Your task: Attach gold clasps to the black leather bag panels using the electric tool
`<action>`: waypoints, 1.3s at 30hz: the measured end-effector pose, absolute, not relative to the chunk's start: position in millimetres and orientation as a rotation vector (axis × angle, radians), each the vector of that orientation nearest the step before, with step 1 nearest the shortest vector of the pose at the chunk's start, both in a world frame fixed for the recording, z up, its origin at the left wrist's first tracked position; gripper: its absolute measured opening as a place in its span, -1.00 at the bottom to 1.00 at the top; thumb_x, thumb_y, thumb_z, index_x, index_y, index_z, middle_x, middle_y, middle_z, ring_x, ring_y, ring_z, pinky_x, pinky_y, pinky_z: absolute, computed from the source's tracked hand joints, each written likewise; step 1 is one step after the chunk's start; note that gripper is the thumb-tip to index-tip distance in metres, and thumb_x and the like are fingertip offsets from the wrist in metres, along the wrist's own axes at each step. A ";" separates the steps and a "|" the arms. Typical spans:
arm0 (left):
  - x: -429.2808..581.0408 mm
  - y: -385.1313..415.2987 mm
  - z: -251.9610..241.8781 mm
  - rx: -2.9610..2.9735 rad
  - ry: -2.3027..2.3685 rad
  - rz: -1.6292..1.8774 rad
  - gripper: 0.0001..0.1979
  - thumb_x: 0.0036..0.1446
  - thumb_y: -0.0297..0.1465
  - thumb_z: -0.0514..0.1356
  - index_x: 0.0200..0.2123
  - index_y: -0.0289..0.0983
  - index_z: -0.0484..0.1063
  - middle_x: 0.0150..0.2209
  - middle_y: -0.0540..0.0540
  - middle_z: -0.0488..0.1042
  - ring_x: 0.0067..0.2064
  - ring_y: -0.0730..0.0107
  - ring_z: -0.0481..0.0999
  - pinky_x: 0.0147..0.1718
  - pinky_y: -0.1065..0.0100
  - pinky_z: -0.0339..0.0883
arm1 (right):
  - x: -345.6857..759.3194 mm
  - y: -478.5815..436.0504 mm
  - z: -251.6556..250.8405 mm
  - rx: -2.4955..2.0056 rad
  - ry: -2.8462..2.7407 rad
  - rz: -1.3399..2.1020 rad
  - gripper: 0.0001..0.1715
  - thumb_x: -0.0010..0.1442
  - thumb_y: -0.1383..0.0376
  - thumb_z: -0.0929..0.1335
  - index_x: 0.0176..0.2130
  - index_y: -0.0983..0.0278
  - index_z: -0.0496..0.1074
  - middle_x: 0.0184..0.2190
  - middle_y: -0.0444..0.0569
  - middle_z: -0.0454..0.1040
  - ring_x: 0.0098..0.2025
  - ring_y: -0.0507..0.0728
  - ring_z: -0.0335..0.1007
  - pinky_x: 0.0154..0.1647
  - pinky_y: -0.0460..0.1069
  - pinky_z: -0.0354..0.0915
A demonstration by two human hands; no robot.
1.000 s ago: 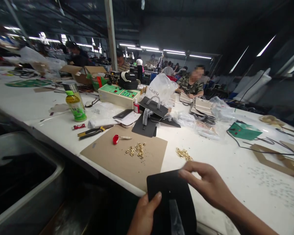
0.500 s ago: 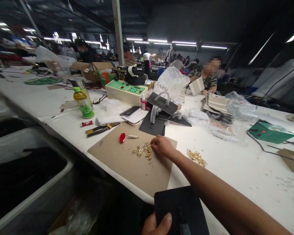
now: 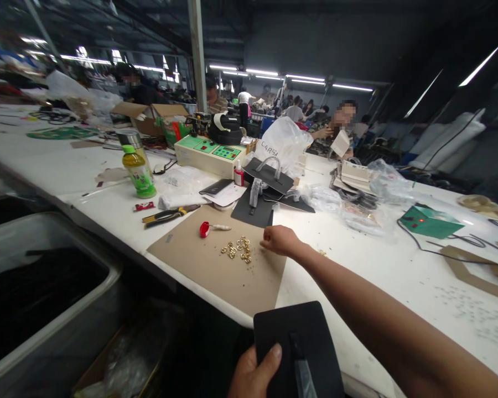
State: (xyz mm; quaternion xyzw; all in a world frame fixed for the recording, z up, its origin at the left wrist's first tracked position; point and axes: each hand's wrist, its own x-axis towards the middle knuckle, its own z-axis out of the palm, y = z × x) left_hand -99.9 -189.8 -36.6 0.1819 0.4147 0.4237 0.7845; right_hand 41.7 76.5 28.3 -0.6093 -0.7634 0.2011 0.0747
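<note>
Head view: the left hand [image 3: 257,371] held a black panel [image 3: 321,345] at the bottom of the picture, past the near edge of the counter [image 3: 382,254]. Its fingers were clamped on the panel's side, the thumb lying flat on the face beside a strap [image 3: 302,370] partly wrapped in clear film. The right hand [image 3: 280,241] reached forward above the right part of a brown board [image 3: 216,279], just beside a loose heap of gold rings [image 3: 244,251]. Its fingers curled inward; whether they were closed on a ring, I could not tell.

A few more rings [image 3: 322,253] showed past the right forearm, which hid part of the counter there. On the board, left of the heap, lay a red tool [image 3: 205,229] with a pale handle. Pliers [image 3: 170,215] lay near the board's far left corner, with a green-labelled bottle [image 3: 140,176] beyond. More black panels [image 3: 249,210] lay piled at the board's far edge, near a machine [image 3: 209,160]. Across the counter, a co-worker [image 3: 324,145] held up a pale piece [image 3: 340,144].
</note>
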 end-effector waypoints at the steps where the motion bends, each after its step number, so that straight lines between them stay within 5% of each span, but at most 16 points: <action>1: -99.8 -190.3 -37.4 0.391 0.887 0.916 -0.31 -0.10 0.03 0.52 -0.05 -0.39 0.66 -0.22 -0.29 0.71 -0.14 -0.10 0.69 -0.08 0.13 0.48 | 48.4 70.6 30.6 -1.813 -2.219 0.648 -0.88 0.11 0.29 0.53 -0.34 0.26 0.55 -0.22 0.04 0.62 -0.09 0.25 0.52 -0.07 0.07 0.33; 8: -95.5 -195.2 -36.9 0.374 0.887 0.898 -0.36 -0.11 -0.04 0.55 -0.08 -0.39 0.66 -0.22 -0.31 0.72 -0.10 -0.16 0.70 -0.07 0.10 0.53 | 96.8 3.7 41.5 -1.579 -1.534 1.213 -0.73 0.18 0.15 0.48 -0.35 0.30 0.45 -0.42 -0.02 0.57 -0.42 0.06 0.50 -0.43 -0.09 0.30; 14: -83.0 -203.6 -24.6 0.369 0.905 0.873 -0.44 -0.13 -0.12 0.56 -0.14 -0.38 0.67 -0.19 -0.33 0.72 0.02 -0.27 0.67 0.10 -0.02 0.51 | 129.6 -81.2 53.2 -1.279 -1.025 1.439 -0.55 0.15 -0.01 0.51 -0.21 0.30 0.49 -0.29 0.05 0.60 -0.31 0.10 0.60 -0.31 -0.05 0.46; 20: -62.6 -224.1 9.4 0.426 0.916 0.840 -0.47 -0.04 -0.24 0.53 -0.03 -0.38 0.63 -0.08 -0.33 0.71 0.09 -0.26 0.64 0.13 -0.06 0.51 | 159.3 -157.3 60.2 -1.098 -0.769 1.400 -0.40 0.03 -0.13 0.59 -0.25 0.30 0.51 -0.31 -0.01 0.57 -0.29 0.08 0.56 -0.32 -0.09 0.40; 32: -12.4 -263.7 55.7 0.527 0.948 0.823 -0.46 0.11 -0.30 0.46 0.15 -0.32 0.55 -0.04 -0.26 0.70 -0.02 -0.08 0.71 0.04 0.05 0.58 | 193.0 -274.4 66.3 -1.389 -0.927 0.965 -0.62 0.15 -0.01 0.53 -0.37 0.27 0.63 -0.57 -0.13 0.51 -0.48 0.07 0.39 -0.36 -0.03 0.28; 39: 9.8 -278.1 55.7 0.704 0.983 0.843 -0.42 0.13 -0.18 0.44 0.18 -0.28 0.55 -0.08 -0.19 0.72 -0.06 -0.01 0.71 0.04 0.11 0.56 | 176.7 -302.6 38.5 -1.425 -1.130 0.573 -0.91 0.26 0.21 0.50 -0.28 0.16 0.67 -0.32 -0.09 0.65 -0.26 0.14 0.57 -0.19 0.00 0.41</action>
